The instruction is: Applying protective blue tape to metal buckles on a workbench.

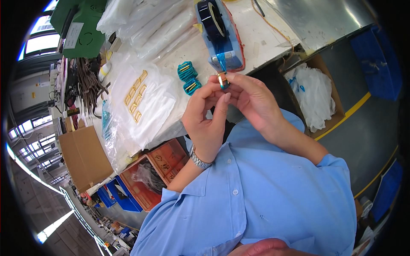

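Note:
Between both hands is a small gold metal buckle (222,80), partly wrapped in blue film tape. A strip of blue tape (221,62) runs down to it from the tape dispenser (228,57). My left hand (206,113), with a watch on its wrist, pinches the buckle's left side with curled fingers. From the other side, my right hand (256,96) closes thumb and fingers on it. Teal-wrapped buckles (188,73) sit on the table left of the dispenser. Further left, several bare gold rectangular buckles (136,96) lie in rows on a white plastic bag (158,102).
A dark tape roll (211,19) is mounted on the dispenser. Clear plastic bags (141,25) and a green machine (81,30) stand at the back. Orange bins (139,187) are below the table at left; a carton with white plastic (314,98) is at right.

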Motion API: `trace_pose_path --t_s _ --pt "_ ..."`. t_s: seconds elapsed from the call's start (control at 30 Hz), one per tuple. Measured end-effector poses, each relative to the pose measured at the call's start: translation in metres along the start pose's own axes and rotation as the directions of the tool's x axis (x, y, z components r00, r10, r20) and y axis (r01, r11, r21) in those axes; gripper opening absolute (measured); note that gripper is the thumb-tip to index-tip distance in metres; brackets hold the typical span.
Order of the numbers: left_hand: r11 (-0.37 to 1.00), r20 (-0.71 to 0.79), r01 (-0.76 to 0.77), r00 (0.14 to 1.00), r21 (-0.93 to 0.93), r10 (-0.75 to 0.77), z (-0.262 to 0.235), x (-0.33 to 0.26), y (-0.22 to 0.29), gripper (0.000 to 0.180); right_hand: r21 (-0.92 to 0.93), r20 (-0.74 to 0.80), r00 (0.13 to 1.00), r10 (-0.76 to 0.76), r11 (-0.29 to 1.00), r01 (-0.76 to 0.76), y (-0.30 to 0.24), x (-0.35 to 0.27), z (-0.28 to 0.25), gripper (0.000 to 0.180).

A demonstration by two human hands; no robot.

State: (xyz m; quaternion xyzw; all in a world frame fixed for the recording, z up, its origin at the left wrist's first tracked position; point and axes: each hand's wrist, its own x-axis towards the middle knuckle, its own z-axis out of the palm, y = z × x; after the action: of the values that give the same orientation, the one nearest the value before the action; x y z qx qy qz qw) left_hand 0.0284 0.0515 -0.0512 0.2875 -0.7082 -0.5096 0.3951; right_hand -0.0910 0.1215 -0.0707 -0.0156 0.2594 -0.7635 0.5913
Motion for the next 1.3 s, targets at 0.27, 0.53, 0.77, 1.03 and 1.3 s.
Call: trace_pose_path --t_s 0.27,0.53,0.77,1.03,1.3 --pt "0.957 0.098 -0.153 0.986 0.248 0.132 -0.004 0.001 -0.002 0.01 0.278 -0.025 0.987 0.157 0.95 -0.144 0.013 -0.021 -0.005 0.026" --pt "0.945 0.303 0.303 0.895 0.126 -0.327 -0.008 0.043 0.012 0.015 0.439 0.086 0.972 0.221 0.867 -0.235 0.021 -0.009 -0.023 0.025" --pt "0.906 0.444 0.398 0.792 0.145 -0.419 -0.019 0.071 0.022 0.016 0.086 -0.029 0.981 0.193 0.978 -0.19 -0.008 0.0 -0.023 0.03" --pt "0.882 0.484 0.424 0.74 0.203 -0.467 -0.02 0.083 0.032 0.021 -0.19 -0.019 1.0 0.014 0.982 -0.018 -0.012 0.025 -0.029 0.022" --pt "0.875 0.48 0.345 0.737 0.338 -0.476 -0.024 0.087 0.033 0.02 -0.308 -0.056 0.993 -0.104 0.948 0.082 -0.014 0.021 -0.013 0.022"
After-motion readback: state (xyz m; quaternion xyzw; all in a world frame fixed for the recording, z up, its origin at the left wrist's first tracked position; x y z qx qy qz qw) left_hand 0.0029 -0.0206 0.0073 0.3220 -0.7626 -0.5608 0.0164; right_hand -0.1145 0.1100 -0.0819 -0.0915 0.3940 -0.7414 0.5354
